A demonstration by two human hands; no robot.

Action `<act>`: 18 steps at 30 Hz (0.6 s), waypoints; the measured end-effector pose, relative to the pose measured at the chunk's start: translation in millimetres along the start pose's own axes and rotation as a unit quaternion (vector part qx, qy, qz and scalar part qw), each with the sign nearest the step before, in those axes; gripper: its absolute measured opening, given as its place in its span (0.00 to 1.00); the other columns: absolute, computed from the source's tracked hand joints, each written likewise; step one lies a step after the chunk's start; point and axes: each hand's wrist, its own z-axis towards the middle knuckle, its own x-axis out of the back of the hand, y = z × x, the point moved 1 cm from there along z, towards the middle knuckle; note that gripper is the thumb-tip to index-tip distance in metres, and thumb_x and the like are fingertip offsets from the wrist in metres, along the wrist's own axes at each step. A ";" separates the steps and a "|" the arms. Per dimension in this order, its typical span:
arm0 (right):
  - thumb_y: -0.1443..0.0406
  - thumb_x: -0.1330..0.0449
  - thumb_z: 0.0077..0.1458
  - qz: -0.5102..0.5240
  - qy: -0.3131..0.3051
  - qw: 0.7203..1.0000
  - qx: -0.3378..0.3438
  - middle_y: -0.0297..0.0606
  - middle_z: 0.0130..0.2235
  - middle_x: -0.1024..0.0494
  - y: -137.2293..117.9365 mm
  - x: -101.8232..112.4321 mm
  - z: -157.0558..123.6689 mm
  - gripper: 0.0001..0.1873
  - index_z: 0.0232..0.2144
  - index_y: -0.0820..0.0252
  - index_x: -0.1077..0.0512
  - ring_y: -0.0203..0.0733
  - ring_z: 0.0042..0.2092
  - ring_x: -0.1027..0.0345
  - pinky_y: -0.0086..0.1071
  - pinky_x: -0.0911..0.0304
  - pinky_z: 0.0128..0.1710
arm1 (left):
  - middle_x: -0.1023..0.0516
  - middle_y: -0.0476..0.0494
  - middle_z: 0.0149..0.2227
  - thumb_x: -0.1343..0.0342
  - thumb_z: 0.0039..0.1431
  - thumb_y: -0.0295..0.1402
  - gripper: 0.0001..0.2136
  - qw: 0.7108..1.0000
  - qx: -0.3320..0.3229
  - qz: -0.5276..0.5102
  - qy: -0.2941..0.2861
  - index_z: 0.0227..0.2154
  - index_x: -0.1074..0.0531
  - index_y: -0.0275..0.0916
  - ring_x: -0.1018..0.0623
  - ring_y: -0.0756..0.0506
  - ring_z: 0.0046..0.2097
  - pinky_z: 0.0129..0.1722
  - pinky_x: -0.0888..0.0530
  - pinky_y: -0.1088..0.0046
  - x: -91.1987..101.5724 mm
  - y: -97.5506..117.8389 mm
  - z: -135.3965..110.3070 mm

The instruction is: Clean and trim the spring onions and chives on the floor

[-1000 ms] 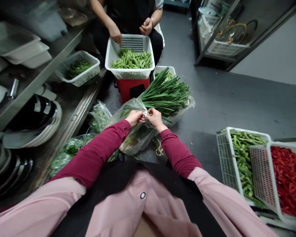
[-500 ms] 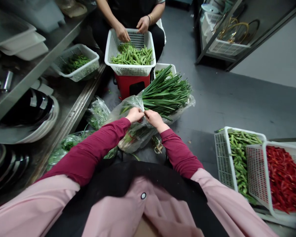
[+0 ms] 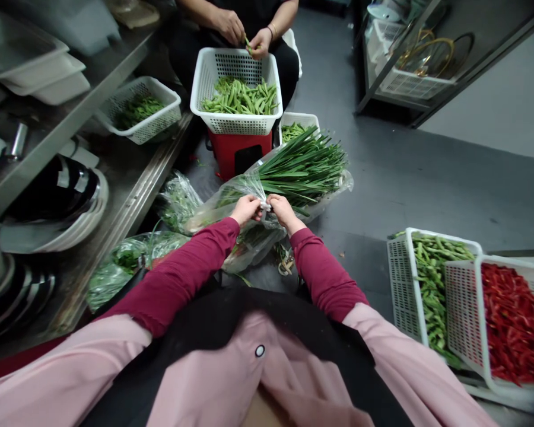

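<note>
Left hand [image 3: 245, 209] and right hand [image 3: 283, 212] both clenched on the gathered neck of a plastic bag [image 3: 220, 204], apparently a knot; chives [image 3: 302, 169] lie just beyond, on the floor [image 3: 382, 178].

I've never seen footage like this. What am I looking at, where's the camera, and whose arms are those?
These pictures come from one camera worn on a person's head, looking down at their own hands, so no machine is involved. The arms at the bottom, in maroon and pink sleeves, belong to the wearer. Their left hand and right hand both pinch a clear plastic bag of long green leaves, at a small white bit too small to identify. Opposite them, a co-worker's hands are above a white plastic basket of green beans. On the floor to the right are white crates of green beans and red chillies.
</note>
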 end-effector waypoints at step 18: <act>0.61 0.47 0.54 0.021 0.096 0.991 -0.087 0.35 0.34 0.29 -16.1 24.6 -16.8 0.10 0.35 0.62 0.33 0.34 0.33 0.33 0.26 0.34 0.30 | 0.36 0.53 0.18 0.47 0.43 0.24 0.04 0.995 -0.025 0.003 -0.094 0.24 0.35 0.36 0.34 0.53 0.19 0.19 0.34 0.78 9.5 7.0 -24.9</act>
